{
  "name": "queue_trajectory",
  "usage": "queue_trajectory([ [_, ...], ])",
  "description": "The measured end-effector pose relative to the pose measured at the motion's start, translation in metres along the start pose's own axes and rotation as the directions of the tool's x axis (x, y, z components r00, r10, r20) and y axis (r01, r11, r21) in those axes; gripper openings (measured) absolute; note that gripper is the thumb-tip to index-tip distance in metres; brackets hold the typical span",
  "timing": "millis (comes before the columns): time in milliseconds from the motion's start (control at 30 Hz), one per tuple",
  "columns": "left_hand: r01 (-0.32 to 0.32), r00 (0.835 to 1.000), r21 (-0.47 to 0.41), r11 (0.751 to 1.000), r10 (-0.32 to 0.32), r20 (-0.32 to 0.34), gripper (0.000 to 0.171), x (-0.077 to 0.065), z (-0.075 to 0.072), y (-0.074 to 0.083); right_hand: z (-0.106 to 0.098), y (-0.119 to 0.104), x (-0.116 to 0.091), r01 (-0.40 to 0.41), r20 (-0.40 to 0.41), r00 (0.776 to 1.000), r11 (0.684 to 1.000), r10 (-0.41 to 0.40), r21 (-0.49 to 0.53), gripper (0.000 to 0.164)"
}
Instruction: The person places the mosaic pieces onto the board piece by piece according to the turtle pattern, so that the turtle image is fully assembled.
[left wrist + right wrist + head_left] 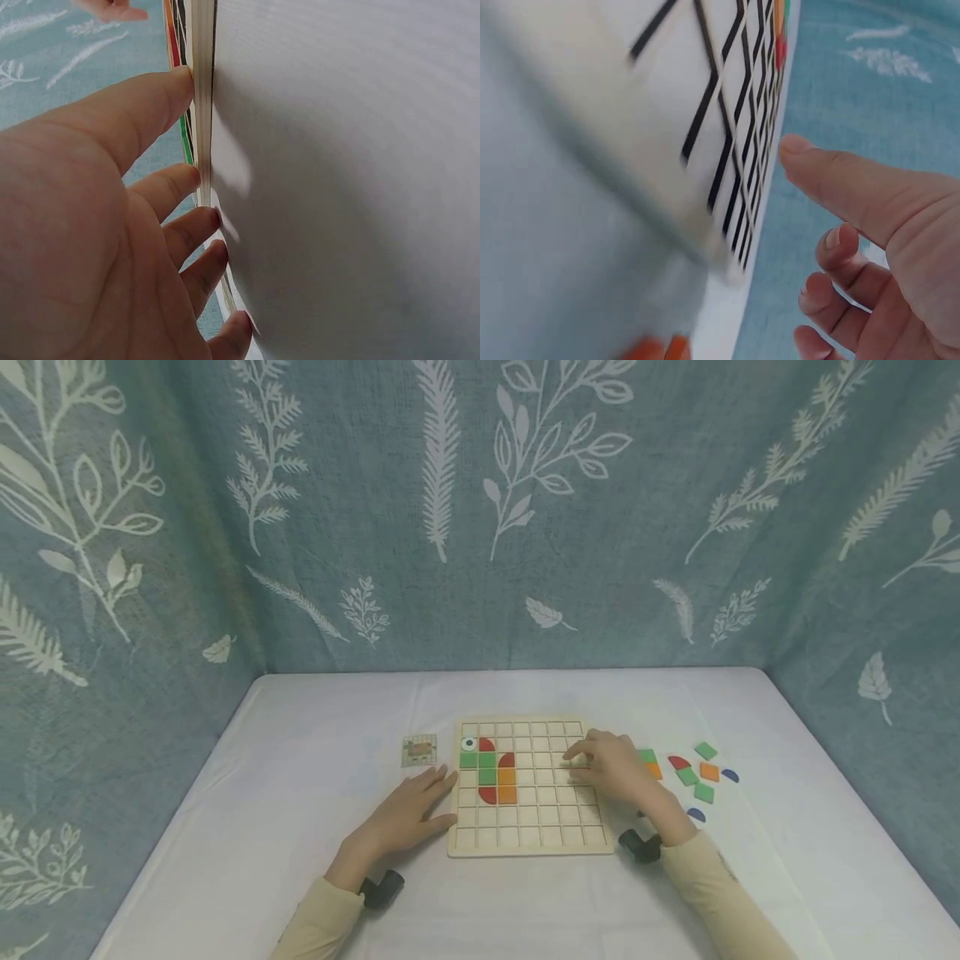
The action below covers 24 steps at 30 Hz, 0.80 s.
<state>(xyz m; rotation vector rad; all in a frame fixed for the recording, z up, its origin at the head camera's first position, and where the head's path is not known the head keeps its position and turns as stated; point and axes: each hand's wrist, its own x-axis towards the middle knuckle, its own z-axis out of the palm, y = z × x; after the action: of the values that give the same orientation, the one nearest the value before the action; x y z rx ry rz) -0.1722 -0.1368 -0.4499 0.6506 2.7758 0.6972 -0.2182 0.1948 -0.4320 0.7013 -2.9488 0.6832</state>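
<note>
A light wooden grid board (536, 839) lies on the table. In its upper left part sit a round eye tile (469, 744), green square tiles (487, 776), orange square tiles (507, 795) and red quarter-round tiles (487, 796). My left hand (408, 812) touches the board's left edge with its fingers spread; the left wrist view shows the thumb (154, 105) against that edge. Over the right side of the board hovers my right hand (613, 767), fingers loosely bent. Nothing shows between its thumb and fingers in the right wrist view.
A small picture card (419, 749) lies left of the board. To the right are scattered loose tiles: green squares (705, 792), an orange square (709, 772), a red piece (678, 762) and blue half-rounds (697, 815). A patterned curtain (465, 610) stands behind the table.
</note>
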Motion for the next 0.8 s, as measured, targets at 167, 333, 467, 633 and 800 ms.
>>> queue_trajectory([
  [167,0.006,1.0,0.0,1.0,-0.006,0.001,0.061,0.0,0.0,0.002,-0.008,0.018,-0.008,-0.003,-0.046,0.999,1.0,0.002,-0.011,0.019],
  [333,0.009,1.0,0.003,1.0,-0.009,-0.003,0.061,-0.001,0.0,0.003,-0.015,0.034,-0.015,-0.071,-0.057,0.996,0.997,0.069,-0.038,0.019],
  [467,0.011,1.0,0.01,1.0,-0.011,-0.005,0.061,-0.001,0.001,0.002,-0.024,0.042,-0.022,-0.115,-0.055,0.992,0.993,0.113,-0.027,0.021],
  [633,0.019,1.0,0.004,1.0,-0.019,-0.004,0.062,0.0,0.001,0.002,-0.033,0.056,-0.03,-0.121,-0.051,0.992,0.992,0.119,-0.03,0.024],
  [800,0.026,1.0,0.004,1.0,-0.026,0.004,0.062,-0.001,-0.001,0.004,-0.038,0.07,-0.035,-0.154,-0.036,0.988,0.987,0.152,-0.039,0.026],
])
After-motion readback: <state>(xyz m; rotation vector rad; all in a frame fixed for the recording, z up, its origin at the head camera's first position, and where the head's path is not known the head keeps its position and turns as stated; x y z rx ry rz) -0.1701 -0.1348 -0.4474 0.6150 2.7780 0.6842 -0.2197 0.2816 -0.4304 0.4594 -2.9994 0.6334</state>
